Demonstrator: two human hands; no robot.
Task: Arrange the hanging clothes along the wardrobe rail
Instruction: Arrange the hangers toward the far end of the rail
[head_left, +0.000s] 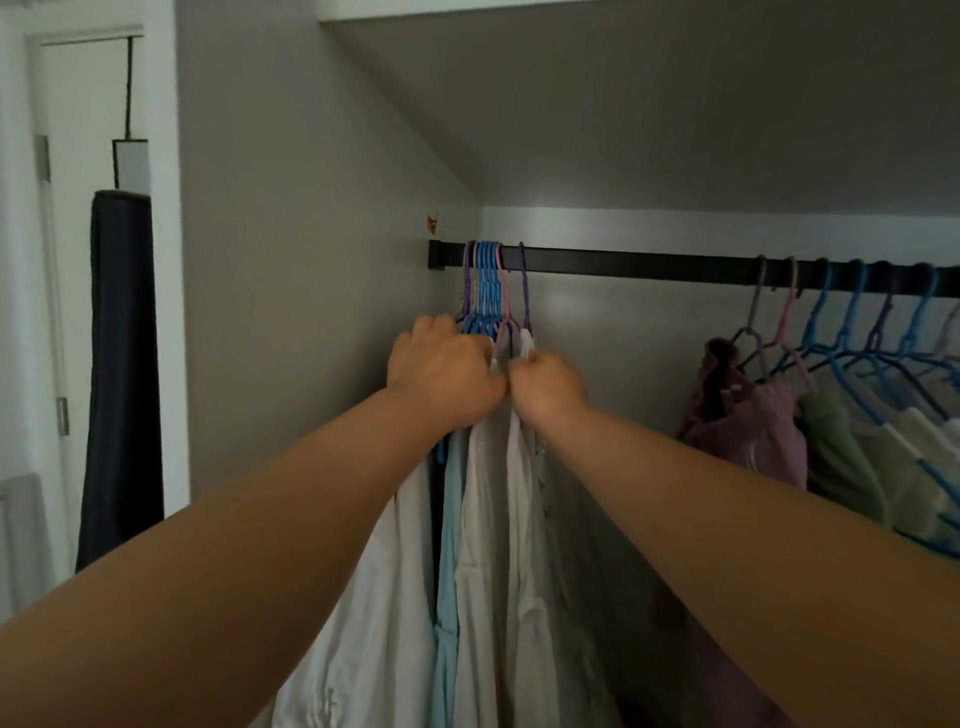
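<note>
Obs: both hands raised to the left end of the black rail (623, 262), just below it. Left hand (447, 371) has fingers curled round the packed bunch of hangers (483, 291) (blue, purple, pink) at their necks; the hooks sit directly above the knuckles. Right hand (545, 387) pinches the collar of a white garment (524, 519) on the lone purple hanger (524, 291), whose hook rides the rail slightly apart from the bunch. The two hands touch at the thumbs. Pale shirts (405, 571) hang straight down below both wrists.

Second group of clothes (831, 441) (mauve, green, on grey, pink and blue hangers) hangs well to the right of the right hand, bare rail between.

Judgement: step in hand is closing or evening the spacing at the left end. To do it well: steady the bunch with the left fingers, move the single hanger by its neck and not by the cloth, keep the hook square to the rail so it slides without tipping, and check that no sleeve is trapped between neighbours
</note>
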